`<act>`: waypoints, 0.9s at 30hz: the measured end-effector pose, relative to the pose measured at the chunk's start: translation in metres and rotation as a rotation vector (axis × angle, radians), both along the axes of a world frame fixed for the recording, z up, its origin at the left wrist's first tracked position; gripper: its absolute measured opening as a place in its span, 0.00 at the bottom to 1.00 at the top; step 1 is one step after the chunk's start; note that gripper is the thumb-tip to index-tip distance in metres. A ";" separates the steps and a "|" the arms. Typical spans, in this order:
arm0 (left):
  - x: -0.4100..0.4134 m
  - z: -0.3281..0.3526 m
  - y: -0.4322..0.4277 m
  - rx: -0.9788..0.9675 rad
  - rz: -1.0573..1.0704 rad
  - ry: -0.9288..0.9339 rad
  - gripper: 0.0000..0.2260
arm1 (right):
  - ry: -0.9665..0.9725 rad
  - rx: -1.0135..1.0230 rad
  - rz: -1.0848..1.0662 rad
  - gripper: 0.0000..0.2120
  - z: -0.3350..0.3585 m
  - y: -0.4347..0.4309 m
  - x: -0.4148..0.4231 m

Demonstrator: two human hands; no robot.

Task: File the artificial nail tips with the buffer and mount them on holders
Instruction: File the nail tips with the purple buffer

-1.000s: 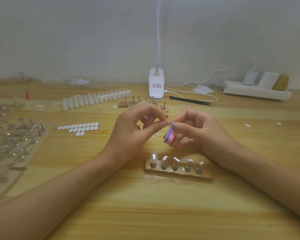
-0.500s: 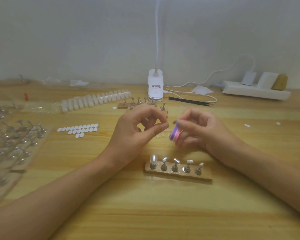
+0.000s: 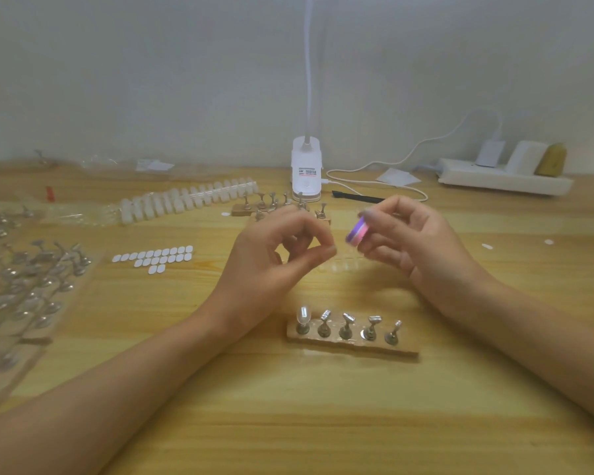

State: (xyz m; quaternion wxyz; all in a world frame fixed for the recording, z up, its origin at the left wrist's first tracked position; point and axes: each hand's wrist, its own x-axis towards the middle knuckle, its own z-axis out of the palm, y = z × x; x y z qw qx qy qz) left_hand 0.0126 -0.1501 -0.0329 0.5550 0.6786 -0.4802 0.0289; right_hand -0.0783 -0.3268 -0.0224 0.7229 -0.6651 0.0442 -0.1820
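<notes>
My left hand [image 3: 275, 255] hovers above the table with thumb and forefinger pinched together; the nail tip between them is too small and clear to make out. My right hand [image 3: 405, 238] holds a small pink and purple buffer block [image 3: 356, 232] a short gap to the right of my left fingertips. Below both hands lies a wooden holder base [image 3: 354, 346] with several metal holders; the leftmost carries a clear nail tip [image 3: 303, 316]. A faint strip of clear nail tips [image 3: 340, 265] lies on the table between my hands.
A long rack of white nail tips [image 3: 189, 198] and a second holder base [image 3: 251, 209] lie behind. White adhesive pads [image 3: 155, 257] sit left of centre. Plastic trays of metal holders [image 3: 24, 289] fill the left edge. A lamp base [image 3: 306, 169], cable and power strip [image 3: 501, 178] stand at the back.
My right hand has lifted the buffer up and slightly right, away from my left fingertips, opening a gap between them. My left hand stayed nearly in place.
</notes>
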 end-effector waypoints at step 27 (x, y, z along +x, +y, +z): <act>0.001 0.000 0.001 -0.023 0.020 0.008 0.06 | -0.043 -0.142 0.060 0.07 -0.007 0.008 -0.002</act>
